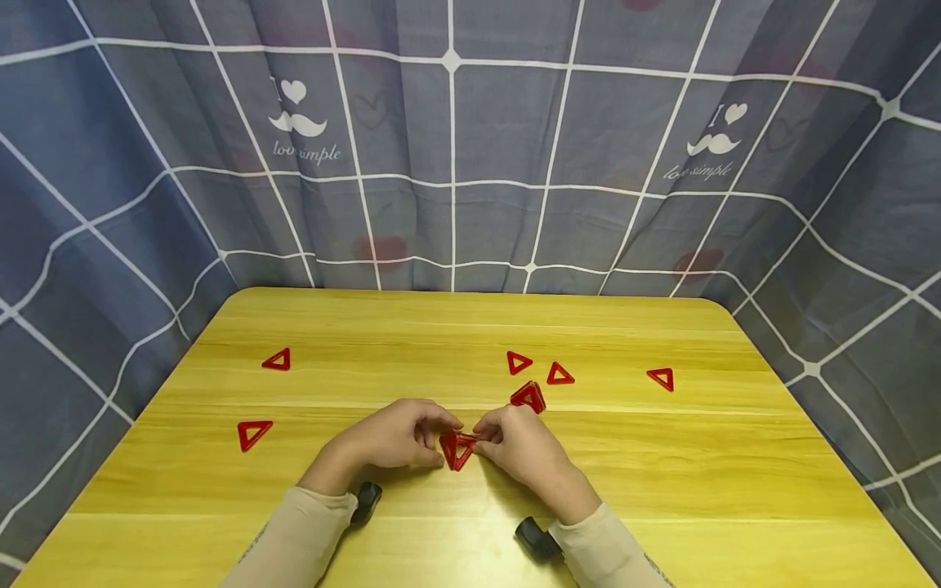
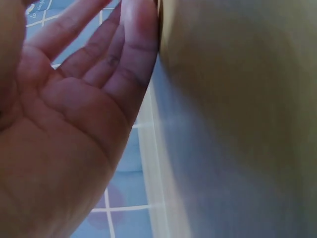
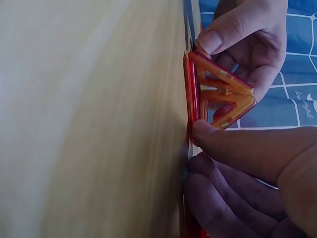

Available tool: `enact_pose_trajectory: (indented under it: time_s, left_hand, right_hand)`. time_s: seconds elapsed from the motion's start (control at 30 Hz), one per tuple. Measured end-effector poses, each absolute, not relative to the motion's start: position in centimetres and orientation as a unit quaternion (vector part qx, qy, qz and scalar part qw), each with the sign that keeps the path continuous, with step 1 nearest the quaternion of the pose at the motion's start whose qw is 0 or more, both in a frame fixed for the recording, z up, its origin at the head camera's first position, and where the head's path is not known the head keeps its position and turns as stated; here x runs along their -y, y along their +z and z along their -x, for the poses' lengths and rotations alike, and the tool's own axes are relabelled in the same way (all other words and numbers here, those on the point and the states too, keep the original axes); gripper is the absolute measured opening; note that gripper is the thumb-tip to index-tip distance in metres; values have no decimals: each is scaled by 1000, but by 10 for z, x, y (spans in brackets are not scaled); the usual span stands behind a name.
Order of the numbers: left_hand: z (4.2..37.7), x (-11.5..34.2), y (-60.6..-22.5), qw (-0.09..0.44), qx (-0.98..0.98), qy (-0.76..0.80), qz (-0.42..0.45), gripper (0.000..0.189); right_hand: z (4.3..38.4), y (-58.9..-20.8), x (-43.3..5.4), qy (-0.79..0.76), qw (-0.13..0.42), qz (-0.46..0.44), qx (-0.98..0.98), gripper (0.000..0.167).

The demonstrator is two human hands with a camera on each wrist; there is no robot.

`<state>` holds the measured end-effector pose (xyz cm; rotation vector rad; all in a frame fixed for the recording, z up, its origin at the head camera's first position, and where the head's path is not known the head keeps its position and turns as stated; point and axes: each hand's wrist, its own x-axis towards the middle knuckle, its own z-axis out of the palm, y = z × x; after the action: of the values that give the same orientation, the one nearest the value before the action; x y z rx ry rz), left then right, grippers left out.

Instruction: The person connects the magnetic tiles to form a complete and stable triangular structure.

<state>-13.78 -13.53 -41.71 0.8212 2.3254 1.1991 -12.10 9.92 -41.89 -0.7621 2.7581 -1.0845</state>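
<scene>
Red see-through triangle tiles lean together as a small standing pyramid near the table's front middle. My left hand holds its left side, and in the right wrist view that thumb presses a corner of an orange-looking tile. From the other side my right hand pinches the pyramid low down, thumb on the bottom edge. The left wrist view shows mostly the left palm; the tiles are hidden there. Just beyond the right hand lies a small stack of red triangle tiles.
Two loose triangle tiles lie behind the stack, one tile left of the other. Another tile is far right; two more, an upper and a lower, lie left. A grey checked curtain surrounds the wooden table.
</scene>
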Motion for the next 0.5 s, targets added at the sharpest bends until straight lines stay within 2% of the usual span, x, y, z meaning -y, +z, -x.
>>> enact_pose_trajectory:
  time_s: [0.23,0.5]
  left_hand:
    - [139,132,-420,197,-827,434,-297,43]
    - [139,133,-422,202,-826,432,-299,41]
  right_hand:
    - [123,-418,-103,-363,38,255,-895,10]
    - [131,-404,-123,-428,82,242,-867,13]
